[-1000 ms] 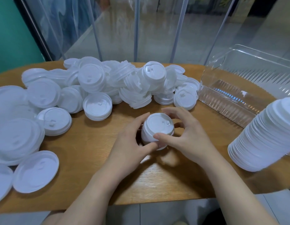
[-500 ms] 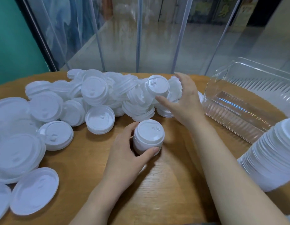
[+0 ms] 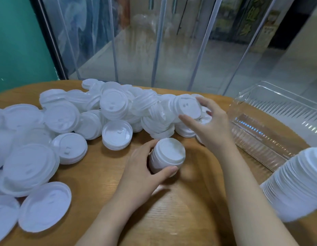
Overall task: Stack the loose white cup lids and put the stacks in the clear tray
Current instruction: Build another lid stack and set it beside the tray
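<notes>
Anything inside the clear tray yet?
No lids show inside the clear tray: through its walls only the ribbed bottom and the wooden table appear. Its near right end is covered by the tall lid stack, so that part cannot be checked.

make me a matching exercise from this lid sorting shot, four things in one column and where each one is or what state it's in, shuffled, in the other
Things
1. short lid stack
2. tilted lid
3. clear tray
4. tall lid stack

Places or states
A. at the right edge of the view, leaning, untouched
B. gripped by the left hand on the table
C. lying at the far right of the table, no lids visible inside
D. pinched by the right hand at the pile

Pairs: 1-B, 2-D, 3-C, 4-A
</notes>
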`<state>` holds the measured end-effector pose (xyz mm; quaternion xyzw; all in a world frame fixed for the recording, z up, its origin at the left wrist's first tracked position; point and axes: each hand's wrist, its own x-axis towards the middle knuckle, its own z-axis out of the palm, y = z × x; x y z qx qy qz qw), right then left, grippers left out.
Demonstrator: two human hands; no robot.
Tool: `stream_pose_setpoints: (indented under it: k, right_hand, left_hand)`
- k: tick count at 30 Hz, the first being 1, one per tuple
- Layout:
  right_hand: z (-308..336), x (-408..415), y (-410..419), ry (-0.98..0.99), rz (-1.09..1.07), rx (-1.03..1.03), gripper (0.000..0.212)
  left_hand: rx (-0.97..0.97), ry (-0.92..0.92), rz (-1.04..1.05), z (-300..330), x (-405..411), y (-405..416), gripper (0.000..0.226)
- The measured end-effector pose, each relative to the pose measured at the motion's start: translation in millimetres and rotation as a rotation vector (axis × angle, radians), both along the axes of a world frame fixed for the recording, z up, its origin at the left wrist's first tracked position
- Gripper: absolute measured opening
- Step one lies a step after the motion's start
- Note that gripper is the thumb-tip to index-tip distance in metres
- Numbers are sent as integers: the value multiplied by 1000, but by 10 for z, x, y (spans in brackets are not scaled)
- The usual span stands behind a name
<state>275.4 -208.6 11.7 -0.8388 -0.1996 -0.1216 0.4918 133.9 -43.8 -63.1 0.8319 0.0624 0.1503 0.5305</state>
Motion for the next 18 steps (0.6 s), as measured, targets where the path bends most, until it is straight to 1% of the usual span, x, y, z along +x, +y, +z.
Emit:
stream_pose_setpoints:
  k: [2,4,8,14,18]
  right_hand:
    - [-14,-222,-81,28,49,-5,71]
    - [-64,-414,-143,62,109,-68,66]
    - [-243,-559,-196,124,186,-134,67]
    - [-375,-611,-146,149,247,-197,77]
    - [-409,-628,-100,146,286,-209,64]
  left_hand:
    - [-9,5,-4,12,-2,16,70]
    - [-14,14,-11,20,-10,38,66]
    - [-25,30,-33,31,-14,74,62]
    - [-76,44,-35,28,-9,75,63]
    - [-81,48,-28,9,-4,76,61]
